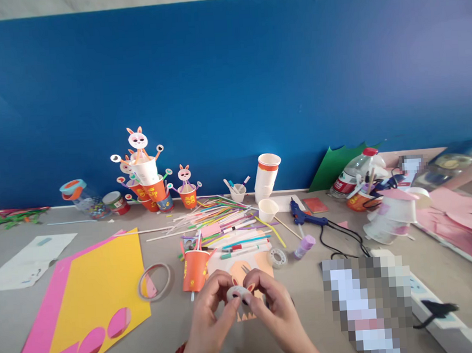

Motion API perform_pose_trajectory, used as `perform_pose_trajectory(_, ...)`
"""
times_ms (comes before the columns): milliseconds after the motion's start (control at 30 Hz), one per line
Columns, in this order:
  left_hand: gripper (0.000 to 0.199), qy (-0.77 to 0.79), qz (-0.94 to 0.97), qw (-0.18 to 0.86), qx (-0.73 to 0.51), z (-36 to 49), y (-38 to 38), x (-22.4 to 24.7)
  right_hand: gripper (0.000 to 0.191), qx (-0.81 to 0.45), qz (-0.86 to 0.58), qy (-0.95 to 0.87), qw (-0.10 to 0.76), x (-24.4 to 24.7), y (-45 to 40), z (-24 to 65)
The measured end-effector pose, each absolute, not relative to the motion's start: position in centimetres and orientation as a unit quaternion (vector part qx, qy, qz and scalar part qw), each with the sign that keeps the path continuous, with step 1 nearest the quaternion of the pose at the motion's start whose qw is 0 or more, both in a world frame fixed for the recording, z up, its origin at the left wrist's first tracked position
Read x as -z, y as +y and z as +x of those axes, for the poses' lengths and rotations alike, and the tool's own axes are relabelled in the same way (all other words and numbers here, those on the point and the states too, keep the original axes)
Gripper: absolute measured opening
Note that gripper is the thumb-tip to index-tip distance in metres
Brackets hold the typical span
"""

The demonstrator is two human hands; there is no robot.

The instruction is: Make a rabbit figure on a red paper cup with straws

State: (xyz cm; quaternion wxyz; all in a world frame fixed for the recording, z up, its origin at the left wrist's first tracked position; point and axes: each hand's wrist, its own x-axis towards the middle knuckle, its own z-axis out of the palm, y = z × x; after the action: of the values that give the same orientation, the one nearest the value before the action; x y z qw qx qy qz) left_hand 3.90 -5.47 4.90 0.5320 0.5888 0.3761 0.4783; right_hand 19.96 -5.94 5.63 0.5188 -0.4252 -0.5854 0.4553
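Observation:
Between both hands is a small paper rabbit face (237, 292) with orange-lined ears and dark eyes. My left hand (214, 311) pinches its left side with thumb and fingers. On the other side my right hand (270, 302) grips the face near the right ear. Beneath the hands lies a peach paper sheet (265, 260) with a zigzag-cut lower edge, partly hidden. Just beyond my left hand stands an orange paper cup (196, 269) with sticks in it. A roll of clear tape (278, 257) rests beyond my right hand.
Yellow paper (102, 286) with cut-out holes and a tape ring (154, 281) lie left. Straws and markers (222, 220) spread behind. Finished rabbit cups (145, 171) stand at the back. A blue glue gun (306, 215), a glue stick (304, 247) and a power strip (435, 303) lie right.

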Motion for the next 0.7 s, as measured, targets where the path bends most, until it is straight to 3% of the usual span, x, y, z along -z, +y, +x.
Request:
perform_pose_trajectory(467, 0.016, 0.400, 0.651, 0.407, -0.500, 3.60, -5.60, -4.42, 0.014, -0.386, -0.431, -0.619, 0.531, -5.63, -6.06, 20.32)
perform_pose_trajectory(700, 0.021, 0.413, 0.622, 0.438, -0.501, 3.62, -5.76, -4.49, 0.012, -0.351, -0.423, -0.643, 0.533, -5.91, -6.15, 20.63)
